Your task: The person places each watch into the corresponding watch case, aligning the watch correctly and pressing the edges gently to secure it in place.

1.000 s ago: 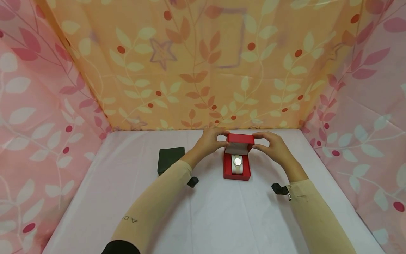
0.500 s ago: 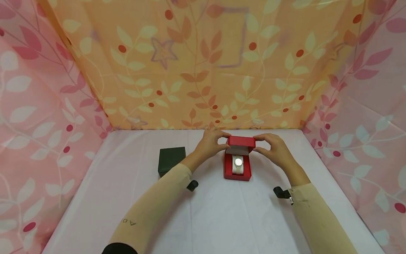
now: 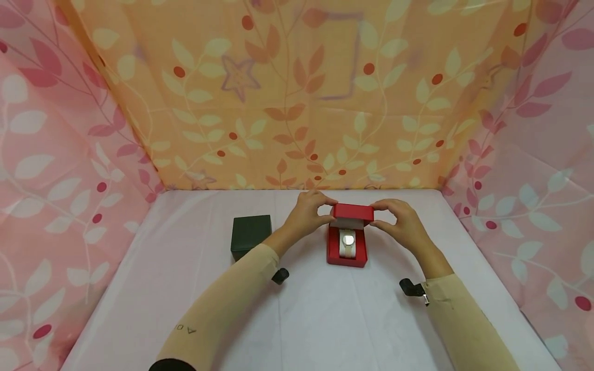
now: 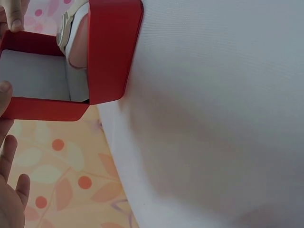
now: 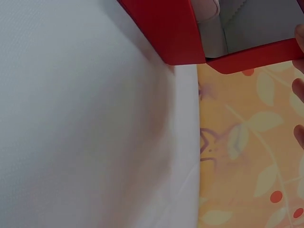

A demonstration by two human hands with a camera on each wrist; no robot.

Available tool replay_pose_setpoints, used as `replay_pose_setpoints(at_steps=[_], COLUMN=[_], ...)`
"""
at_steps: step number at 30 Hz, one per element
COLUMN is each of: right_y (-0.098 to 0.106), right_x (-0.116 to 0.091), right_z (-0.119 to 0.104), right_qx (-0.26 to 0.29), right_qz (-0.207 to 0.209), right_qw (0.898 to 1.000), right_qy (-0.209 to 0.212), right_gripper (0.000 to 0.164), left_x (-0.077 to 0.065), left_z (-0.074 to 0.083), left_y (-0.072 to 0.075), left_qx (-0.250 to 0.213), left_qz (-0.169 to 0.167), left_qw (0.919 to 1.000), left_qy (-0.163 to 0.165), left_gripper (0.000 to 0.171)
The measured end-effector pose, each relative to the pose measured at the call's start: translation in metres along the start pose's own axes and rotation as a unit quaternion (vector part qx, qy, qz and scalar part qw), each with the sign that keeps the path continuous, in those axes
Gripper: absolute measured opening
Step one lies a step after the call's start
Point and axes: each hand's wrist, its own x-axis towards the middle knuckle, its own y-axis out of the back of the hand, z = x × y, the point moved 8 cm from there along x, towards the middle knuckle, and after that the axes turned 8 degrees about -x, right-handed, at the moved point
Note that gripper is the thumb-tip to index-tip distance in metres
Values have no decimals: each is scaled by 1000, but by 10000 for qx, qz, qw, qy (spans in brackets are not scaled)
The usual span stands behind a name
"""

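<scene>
A red watch box (image 3: pixel 347 262) sits on the white table with its hinged lid (image 3: pixel 353 211) tilted partway up. Inside, a wristwatch (image 3: pixel 348 240) with a pale strap is wrapped round a white cushion. My left hand (image 3: pixel 306 212) pinches the lid's left side between thumb and finger. On the opposite side, my right hand (image 3: pixel 400 222) pinches the lid the same way. The left wrist view shows the lid's grey lining (image 4: pixel 33 76) and the watch's edge (image 4: pixel 64 31). Only fingertips (image 5: pixel 299 88) of the right hand appear in the right wrist view.
A dark green box (image 3: pixel 250 233) stands on the white cloth-covered table (image 3: pixel 315 319), left of the red box and partly behind the left forearm. An orange leaf-patterned curtain (image 3: pixel 278 103) hangs behind the table, with pink patterned cloth (image 3: pixel 55 180) at both sides.
Both hands have lowered the red lid a little toward the box base. The watch remains inside, and the green box has not moved.
</scene>
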Motion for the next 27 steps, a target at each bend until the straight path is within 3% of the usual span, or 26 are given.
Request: replay_pose_setpoints(at_steps=[9, 18, 22, 27], right_y=[0, -3, -6, -9], right_x=[-2, -9, -11, -12], right_z=[-8, -7, -4, -5], right_qx=[-82, 32, 200, 30], right_qz=[215, 272, 183, -64], right_qw=[9989, 9987, 9990, 9995], right_qy=[402, 423, 366, 310], right_gripper=[52, 54, 56, 56], left_x=[-8, -17, -21, -26], left_z=[2, 6, 6, 6], left_y=[1, 0, -2, -2], left_qx=[79, -33, -134, -258], left_qz=[156, 366, 443, 504], left_qw=[9995, 9973, 9965, 9960], left_qy=[-247, -629, -699, -691], left_gripper=[45, 43, 42, 43])
